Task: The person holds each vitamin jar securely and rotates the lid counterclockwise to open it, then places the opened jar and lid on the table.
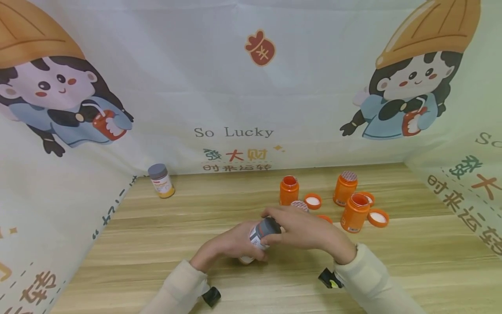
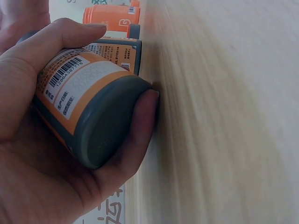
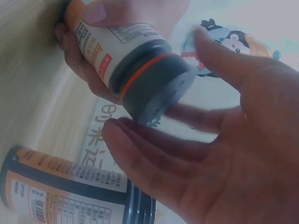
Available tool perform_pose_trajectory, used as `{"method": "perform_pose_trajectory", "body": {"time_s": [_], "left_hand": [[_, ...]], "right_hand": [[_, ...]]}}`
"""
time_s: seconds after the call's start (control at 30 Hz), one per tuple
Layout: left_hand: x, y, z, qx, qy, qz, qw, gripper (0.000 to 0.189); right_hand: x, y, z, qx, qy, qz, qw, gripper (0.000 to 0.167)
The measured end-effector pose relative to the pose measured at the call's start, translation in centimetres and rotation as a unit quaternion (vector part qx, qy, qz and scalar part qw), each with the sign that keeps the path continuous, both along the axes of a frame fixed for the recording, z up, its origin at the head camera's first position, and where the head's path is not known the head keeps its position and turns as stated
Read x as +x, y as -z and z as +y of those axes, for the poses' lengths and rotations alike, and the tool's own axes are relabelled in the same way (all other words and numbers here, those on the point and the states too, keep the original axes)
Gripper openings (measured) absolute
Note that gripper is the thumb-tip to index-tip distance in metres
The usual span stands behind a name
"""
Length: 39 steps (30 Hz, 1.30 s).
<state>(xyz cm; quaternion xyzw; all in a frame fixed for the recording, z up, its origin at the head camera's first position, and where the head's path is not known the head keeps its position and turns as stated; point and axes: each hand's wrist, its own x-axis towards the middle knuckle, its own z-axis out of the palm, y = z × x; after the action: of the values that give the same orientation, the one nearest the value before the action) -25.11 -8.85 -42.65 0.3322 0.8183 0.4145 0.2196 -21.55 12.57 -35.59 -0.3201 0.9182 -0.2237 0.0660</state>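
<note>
My left hand point(image 1: 239, 240) grips a dark grey supplement bottle point(image 2: 88, 88) with an orange and white label, holding it tilted with its base low. In the left wrist view, a finger curls under the base, close over the table. The bottle's grey cap point(image 3: 159, 86), with an orange ring below it, is on and points toward my right hand point(image 3: 210, 140). That hand's thumb and fingers spread loosely around the cap, the thumb apart from it. Another grey and orange bottle point(image 3: 70, 186) stands beside them in the right wrist view.
Orange bottles point(image 1: 355, 213) stand at the right of the wooden table point(image 1: 157, 244), with orange caps point(image 1: 378, 218) lying beside them. One bottle point(image 1: 345, 188) has a patterned foil top. A grey-capped bottle point(image 1: 161, 179) stands at the back left. Printed cloth point(image 1: 196, 87) walls the table.
</note>
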Motion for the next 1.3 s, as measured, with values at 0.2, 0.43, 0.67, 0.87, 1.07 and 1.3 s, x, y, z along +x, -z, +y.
{"method": "perform_pose_trajectory", "body": {"time_s": [0.2, 0.43, 0.67, 0.87, 1.07, 1.3], "left_hand": [[0.25, -0.04, -0.02, 0.002, -0.005, -0.009, 0.9999, 0.045], [0.26, -0.03, -0.09, 0.006, -0.004, -0.013, 0.9999, 0.048], [0.27, 0.06, -0.01, 0.003, -0.01, 0.0, 0.9999, 0.045], [0.21, -0.04, 0.02, 0.003, -0.015, -0.013, 0.9998, 0.044], [0.05, -0.08, -0.01, 0.002, -0.01, -0.009, 0.9999, 0.045], [0.08, -0.08, -0.1, 0.002, -0.008, 0.0, 1.0, 0.045]], "right_hand": [[0.01, 0.24, -0.3, 0.002, 0.018, -0.027, 0.9995, 0.041], [0.16, 0.14, -0.12, 0.012, -0.013, 0.001, 0.9998, 0.049], [0.03, 0.35, -0.38, -0.01, 0.023, -0.02, 0.9995, 0.045], [-0.21, 0.2, -0.02, 0.004, -0.016, 0.006, 0.9998, 0.048], [-0.33, -0.12, 0.22, -0.002, 0.0, -0.007, 1.0, 0.054], [-0.41, 0.05, 0.08, -0.01, 0.011, -0.018, 0.9997, 0.041]]}}
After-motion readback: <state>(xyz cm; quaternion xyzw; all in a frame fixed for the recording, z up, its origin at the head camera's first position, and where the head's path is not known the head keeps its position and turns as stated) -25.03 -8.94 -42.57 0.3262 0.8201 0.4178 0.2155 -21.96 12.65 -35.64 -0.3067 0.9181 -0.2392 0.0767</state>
